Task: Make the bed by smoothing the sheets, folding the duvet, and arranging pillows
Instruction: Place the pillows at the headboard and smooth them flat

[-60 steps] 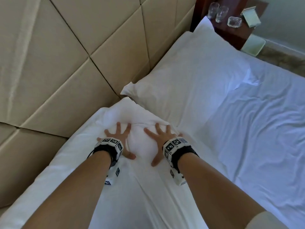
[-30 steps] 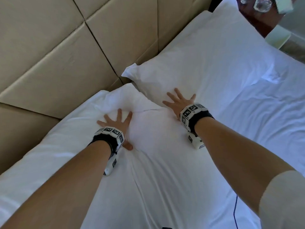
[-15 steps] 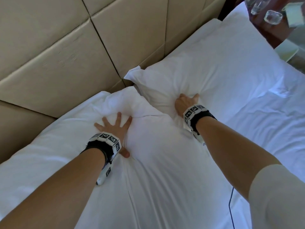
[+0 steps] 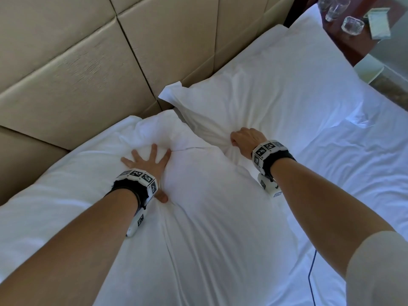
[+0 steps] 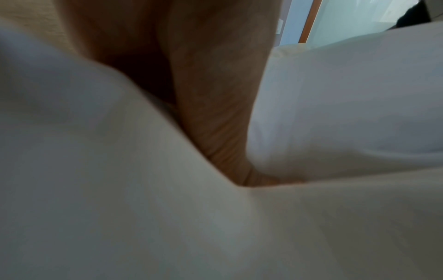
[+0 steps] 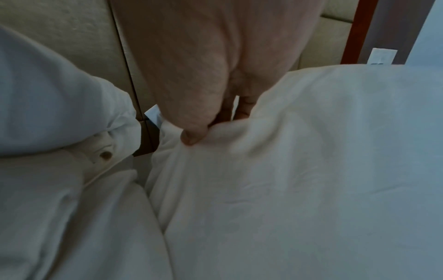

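Observation:
Two white pillows lie side by side against the headboard. My left hand (image 4: 148,161) presses flat, fingers spread, on the near pillow (image 4: 198,217) close to its far corner; in the left wrist view the palm (image 5: 215,94) sinks into the white cloth (image 5: 120,189). My right hand (image 4: 244,138) grips a bunched fold at the near edge of the far pillow (image 4: 276,85). The right wrist view shows thumb and fingers (image 6: 191,132) pinching that pillow's fabric (image 6: 287,170), with the near pillow (image 6: 59,189) to its left. A rumpled white sheet (image 4: 353,173) covers the mattress to the right.
A beige padded headboard (image 4: 88,62) runs along the left and far side. At the top right stands a dark wooden nightstand (image 4: 344,40) with glasses (image 4: 333,7), a glass ashtray (image 4: 352,25) and a card. A thin dark cable (image 4: 311,272) hangs at the lower right.
My right hand left the near pillow, moved onto the far pillow, then curled its spread fingers into a grip on its fabric. The left hand stayed flat on the near pillow.

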{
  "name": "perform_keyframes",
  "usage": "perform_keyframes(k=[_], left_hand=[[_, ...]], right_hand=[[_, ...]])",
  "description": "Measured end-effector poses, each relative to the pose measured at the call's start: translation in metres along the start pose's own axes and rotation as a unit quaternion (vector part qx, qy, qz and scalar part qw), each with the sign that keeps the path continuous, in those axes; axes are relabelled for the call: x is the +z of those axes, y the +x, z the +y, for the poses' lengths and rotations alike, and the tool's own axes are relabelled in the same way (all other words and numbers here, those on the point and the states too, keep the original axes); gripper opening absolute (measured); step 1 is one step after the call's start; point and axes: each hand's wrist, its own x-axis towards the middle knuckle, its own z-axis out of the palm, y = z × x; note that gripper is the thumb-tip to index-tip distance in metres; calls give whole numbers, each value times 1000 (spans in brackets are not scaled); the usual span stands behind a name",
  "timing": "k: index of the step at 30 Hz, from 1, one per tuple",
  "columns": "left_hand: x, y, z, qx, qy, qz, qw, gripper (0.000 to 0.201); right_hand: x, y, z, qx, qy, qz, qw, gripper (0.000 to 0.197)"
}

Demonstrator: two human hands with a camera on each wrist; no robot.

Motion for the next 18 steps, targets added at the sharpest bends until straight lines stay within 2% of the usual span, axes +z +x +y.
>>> perform_keyframes(k=[6, 11, 14, 18], left_hand=[[0, -13, 3, 0, 1, 19, 1000, 153], [-2, -41, 1, 2, -6, 43, 999, 149], [-9, -63, -1, 7, -11, 46, 999, 140], [-18, -99, -7, 20, -12, 52, 998, 121]], right_hand=[[-21, -36, 10, 54, 32, 98, 993, 20], [-73, -70, 15, 110, 84, 187, 973, 29], [-122, -91, 11, 145, 131, 242, 950, 23], [-189, -127, 17, 204, 204, 313, 905, 20]])
